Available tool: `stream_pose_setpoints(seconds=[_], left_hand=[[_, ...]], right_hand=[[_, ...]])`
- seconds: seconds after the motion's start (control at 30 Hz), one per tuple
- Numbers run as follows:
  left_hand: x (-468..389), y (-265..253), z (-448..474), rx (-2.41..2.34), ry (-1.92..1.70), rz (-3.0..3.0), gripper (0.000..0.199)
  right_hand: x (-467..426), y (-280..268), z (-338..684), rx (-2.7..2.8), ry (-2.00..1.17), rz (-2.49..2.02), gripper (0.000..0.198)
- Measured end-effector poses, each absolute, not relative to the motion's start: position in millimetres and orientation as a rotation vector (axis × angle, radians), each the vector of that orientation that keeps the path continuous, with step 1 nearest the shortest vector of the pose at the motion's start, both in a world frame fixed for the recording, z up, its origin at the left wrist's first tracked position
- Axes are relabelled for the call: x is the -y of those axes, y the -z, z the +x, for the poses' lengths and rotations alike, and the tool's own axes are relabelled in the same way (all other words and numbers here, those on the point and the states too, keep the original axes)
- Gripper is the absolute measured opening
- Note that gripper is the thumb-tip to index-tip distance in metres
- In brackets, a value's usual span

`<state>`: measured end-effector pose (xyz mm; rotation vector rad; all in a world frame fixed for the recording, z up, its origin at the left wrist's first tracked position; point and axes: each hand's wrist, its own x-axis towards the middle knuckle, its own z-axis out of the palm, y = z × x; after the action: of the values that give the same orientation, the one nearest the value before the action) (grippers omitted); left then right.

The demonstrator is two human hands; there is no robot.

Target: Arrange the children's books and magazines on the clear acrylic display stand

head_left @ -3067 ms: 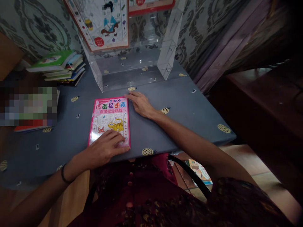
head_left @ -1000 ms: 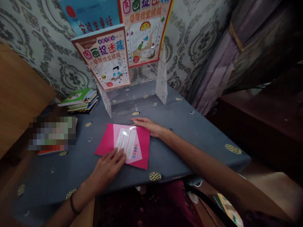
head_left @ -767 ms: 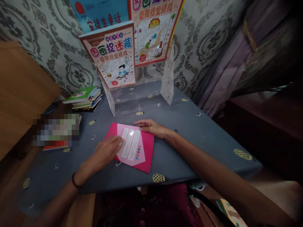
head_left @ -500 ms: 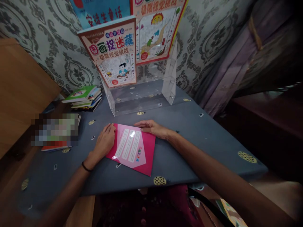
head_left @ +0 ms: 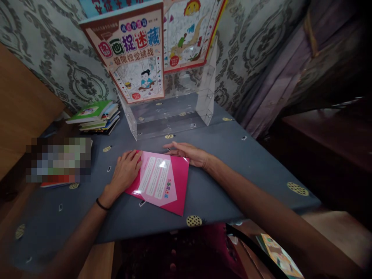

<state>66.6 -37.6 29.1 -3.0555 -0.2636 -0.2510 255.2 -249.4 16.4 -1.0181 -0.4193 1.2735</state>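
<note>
So the pink book (head_left: 158, 182) is lying at a slant on the grey worktop (head_left: 229, 170) near its front edge, shiny cover up, the lettering on its pale panel turned sideways. Left hand (head_left: 126, 170) is at the book's 10 o'clock, fingers close together and bent over that edge; can't tell if they're actually pinching it. There's a dark band (head_left: 102, 204) around that wrist. Right hand (head_left: 192, 153) sits by the far corner around 1 to 2 o'clock, fingers stretched out and a bit spread, partly behind the book's edge, so I can't tell how much they touch. Straight up at 12 from the book is a clear stand (head_left: 205, 102), with a brown-bordered book (head_left: 138, 42) leaning upright on its left part and a red-bordered book (head_left: 188, 38) behind to the right. Towards 10 to 11, well apart, there's a messy stack of books (head_left: 94, 116), green one on top. Just past 9 there's another pile (head_left: 61, 159), mostly pixelated.
</note>
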Motion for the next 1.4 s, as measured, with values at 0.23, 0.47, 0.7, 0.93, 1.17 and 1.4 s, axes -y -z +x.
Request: stream_pose_setpoints(seconds=[0.23,0.47,0.7,0.93,1.17,1.4], left_hand=[[46,-33,69,0.234,0.262,-2.924,0.042],[59,-33,73,0.184,0.284,-3.009,0.043],[77,-23,76,-0.024,0.254,-3.163,0.047],[99,-35,83,-0.07,0.285,-3.201,0.046],[139,-29,102,-0.445,0.384,-3.162,0.047],[142,-17,105,-0.431,0.397,-3.139,0.043]], right_hand=[[249,-13,255,0.433,-1.242,-1.07,0.032],[249,-15,255,0.43,-1.249,-1.039,0.033],[249,-18,253,0.386,-1.253,-1.04,0.036],[251,-19,254,0.364,-1.292,-0.993,0.043],[248,-16,256,0.353,-1.295,-0.942,0.048],[246,-15,264,0.351,-0.944,-1.051,0.039]])
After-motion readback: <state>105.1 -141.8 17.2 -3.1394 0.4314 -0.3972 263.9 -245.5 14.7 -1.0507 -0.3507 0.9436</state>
